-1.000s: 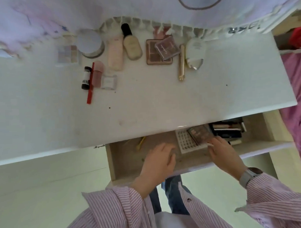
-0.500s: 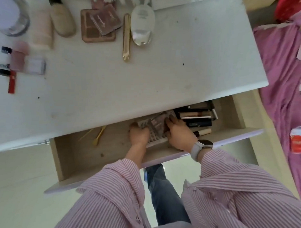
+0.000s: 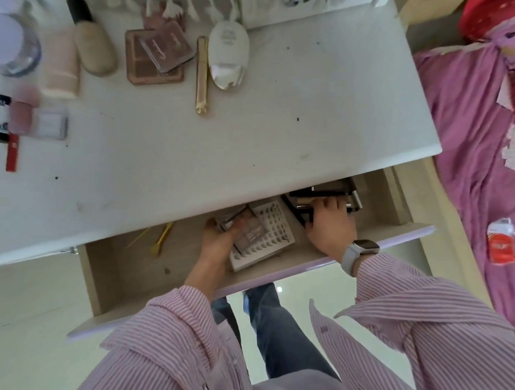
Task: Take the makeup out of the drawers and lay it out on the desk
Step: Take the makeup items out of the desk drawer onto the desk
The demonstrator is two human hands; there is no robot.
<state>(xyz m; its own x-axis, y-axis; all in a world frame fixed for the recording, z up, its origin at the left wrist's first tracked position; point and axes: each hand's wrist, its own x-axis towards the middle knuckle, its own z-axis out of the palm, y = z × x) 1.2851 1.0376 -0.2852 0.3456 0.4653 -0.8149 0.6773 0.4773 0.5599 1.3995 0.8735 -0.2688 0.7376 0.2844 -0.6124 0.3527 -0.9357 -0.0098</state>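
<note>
I see the drawer (image 3: 130,275) pulled open under the white desk (image 3: 248,142); inside lie a white gridded tray (image 3: 269,238), a yellow applicator (image 3: 161,240) at the left and a stack of dark slim cases (image 3: 323,197) at the right, its far part tucked under the desk edge; my left hand (image 3: 220,240) grips a brownish eyeshadow palette (image 3: 245,228) resting on the tray, fingers curled round its near-left end; my right hand (image 3: 330,221) (watch on the wrist) reaches onto the dark cases, fingers bent over them, though I cannot tell whether they actually clamp one. On the desk top already sit a beige foundation bottle (image 3: 95,46), two stacked pink palettes (image 3: 158,55), a gold tube (image 3: 202,74) and a white oval compact (image 3: 229,54); the items at the far left are blurred and partly cut off.
</note>
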